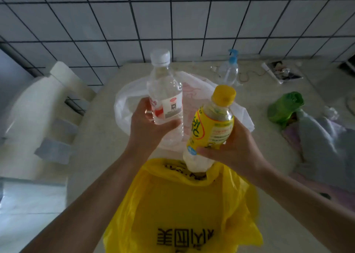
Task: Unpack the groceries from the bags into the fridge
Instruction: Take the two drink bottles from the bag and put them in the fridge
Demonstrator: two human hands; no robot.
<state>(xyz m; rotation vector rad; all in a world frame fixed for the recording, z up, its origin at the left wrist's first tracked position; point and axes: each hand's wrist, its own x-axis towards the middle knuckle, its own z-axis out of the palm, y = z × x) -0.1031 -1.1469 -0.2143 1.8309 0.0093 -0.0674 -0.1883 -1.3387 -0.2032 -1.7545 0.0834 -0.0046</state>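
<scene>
Beyond both grips, on the pale desk (pixel 96 156), a white plastic bag (pixel 126 102) lay spread flat under the raised bottles, and farther back near the tiled wall (pixel 192 22) stood a clear pump bottle (pixel 229 71) with a blue top. Off to the right of the right hand's grip sat a crumpled green bag (pixel 284 106) beside a pale, clear bag (pixel 322 137), with some small clutter (pixel 282 72) behind them by the wall. To the left of the left hand's grip a white chair (pixel 44 108) stood against the desk edge.

Below and nearer than both grips, a yellow bag (pixel 182 210) with dark printed characters gaped open, something speckled showing in its mouth.

The left hand (pixel 148 125) held a clear water bottle (pixel 165 93) with a white cap, its thumb and fingers wrapped round the lower body, neck tilted away. The right hand (pixel 230 149) gripped a yellow-labelled drink bottle (pixel 211 125) with a yellow cap, fingers closed round its lower half, its base just above the yellow bag's mouth. Both bottles were close together, not touching as far as could be seen.
</scene>
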